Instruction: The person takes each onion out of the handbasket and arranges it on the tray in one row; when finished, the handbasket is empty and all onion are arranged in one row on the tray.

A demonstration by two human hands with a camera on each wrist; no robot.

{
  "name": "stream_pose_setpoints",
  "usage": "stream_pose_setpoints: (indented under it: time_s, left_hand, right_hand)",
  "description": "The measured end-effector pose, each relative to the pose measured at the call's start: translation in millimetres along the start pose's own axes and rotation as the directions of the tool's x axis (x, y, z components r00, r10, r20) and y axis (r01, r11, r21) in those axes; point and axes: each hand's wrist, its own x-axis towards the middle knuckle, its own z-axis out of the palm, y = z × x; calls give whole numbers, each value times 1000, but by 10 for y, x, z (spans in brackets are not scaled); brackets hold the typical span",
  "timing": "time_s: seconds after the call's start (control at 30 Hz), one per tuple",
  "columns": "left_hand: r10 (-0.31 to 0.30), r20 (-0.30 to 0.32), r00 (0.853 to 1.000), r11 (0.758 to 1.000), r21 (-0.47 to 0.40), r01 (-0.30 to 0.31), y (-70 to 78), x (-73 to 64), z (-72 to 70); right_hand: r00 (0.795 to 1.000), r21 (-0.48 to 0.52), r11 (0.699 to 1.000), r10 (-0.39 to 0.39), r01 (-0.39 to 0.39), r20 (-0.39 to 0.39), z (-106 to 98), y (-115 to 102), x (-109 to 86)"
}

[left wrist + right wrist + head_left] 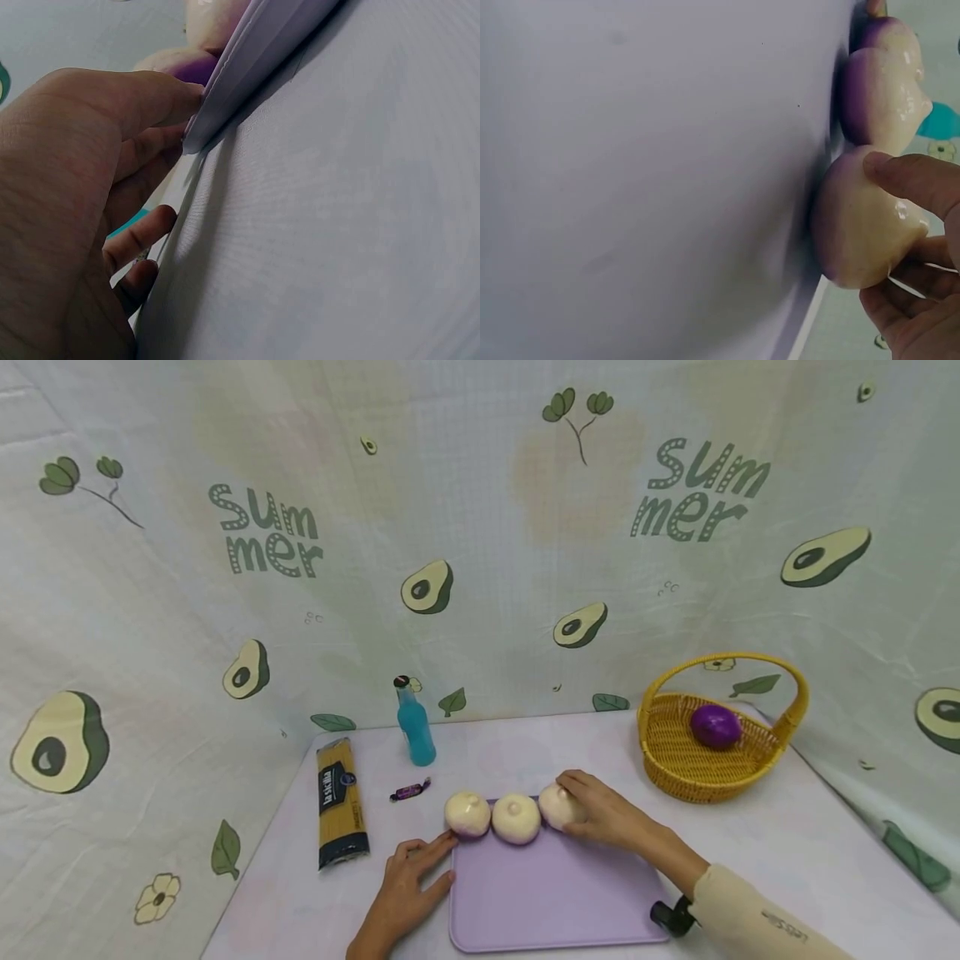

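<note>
Three white-and-purple turnips stand in a row along the far edge of a lilac tray [555,893]. My right hand [603,810] grips the right-hand turnip [862,225], thumb on one side and fingers round the other. Beside it are the middle turnip [516,818] and the left turnip [467,814], touching or nearly so. My left hand [408,885] rests at the tray's left edge, fingers loosely bent and spread. In the left wrist view, its thumb and fingertips touch the tray's rim [225,82] near the corner.
A yellow wicker basket [693,789] with a round purple vegetable [716,727] stands at the back right. Left of the tray are a spaghetti packet [341,802], a blue bottle [416,727] and a purple wrapped candy [409,791]. A patterned cloth [495,527] hangs behind the table.
</note>
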Motion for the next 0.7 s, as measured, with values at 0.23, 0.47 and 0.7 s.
stream_pose_setpoints:
  time_s: [0.23, 0.47, 0.7]
  left_hand:
    - [-4, -1, 1000, 1000, 5, 4, 10, 5, -14]
    - [-14, 15, 1000, 1000, 7, 14, 8, 3, 2]
    - [-17, 10, 1000, 1000, 11, 17, -8, 3, 21]
  right_hand:
    - [1000, 11, 1000, 9, -9, 2, -6, -11, -1]
    - [1000, 18, 1000, 8, -7, -17, -46, 6, -69]
    - [998, 2, 1000, 28, -28, -55, -220, 51, -101]
